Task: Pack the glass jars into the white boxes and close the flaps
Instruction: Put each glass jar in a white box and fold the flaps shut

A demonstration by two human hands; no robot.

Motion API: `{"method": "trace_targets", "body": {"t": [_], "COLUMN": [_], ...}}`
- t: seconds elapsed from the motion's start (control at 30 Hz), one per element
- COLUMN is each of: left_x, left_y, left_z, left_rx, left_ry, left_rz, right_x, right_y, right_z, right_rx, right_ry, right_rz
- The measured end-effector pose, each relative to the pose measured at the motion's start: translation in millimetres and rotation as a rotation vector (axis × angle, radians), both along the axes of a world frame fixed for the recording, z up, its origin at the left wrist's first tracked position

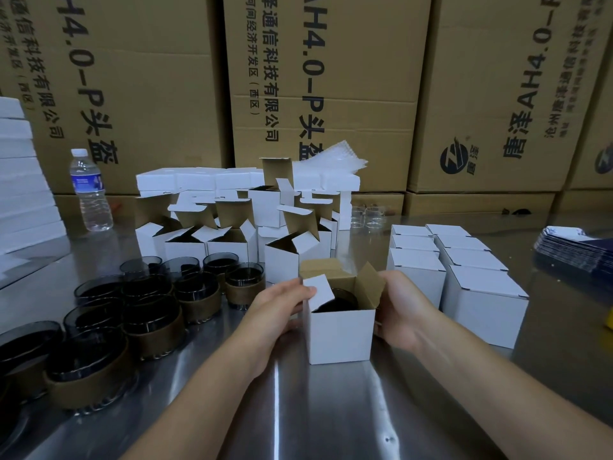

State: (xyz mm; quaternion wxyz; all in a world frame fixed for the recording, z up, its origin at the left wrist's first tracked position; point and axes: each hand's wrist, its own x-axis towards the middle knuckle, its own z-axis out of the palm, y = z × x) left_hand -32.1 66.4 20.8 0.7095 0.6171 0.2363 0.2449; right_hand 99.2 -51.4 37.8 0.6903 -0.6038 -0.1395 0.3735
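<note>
A white box stands on the steel table in front of me with its top open and a dark glass jar inside. My left hand holds the box's left side, its fingers pressing the left side flap inward over the jar. My right hand grips the right side, with fingers at the raised right flap. The rear lid flap still stands up. Several dark glass jars with brown sleeves crowd the table at the left.
Several open white boxes stand behind, closed white boxes in rows at the right. A water bottle stands at the back left, clear glasses behind, dark cards far right. Big brown cartons form the back wall.
</note>
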Motion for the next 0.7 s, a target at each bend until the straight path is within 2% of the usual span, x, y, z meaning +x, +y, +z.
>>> {"method": "trace_targets", "body": {"t": [0.33,0.7], "left_x": [0.1,-0.4], "left_y": [5.3,5.4], "left_z": [-2.6,-2.3], "left_rx": [0.022,0.042], "left_ry": [0.017,0.023], "left_rz": [0.023,-0.001], "right_x": [-2.4,3.9], "right_y": [0.6,-0.3], "right_z": [-0.9,0.2], "right_rx": [0.008,-0.034], "right_ry": [-0.063,-0.007], "right_rz": [0.085,0.130]}}
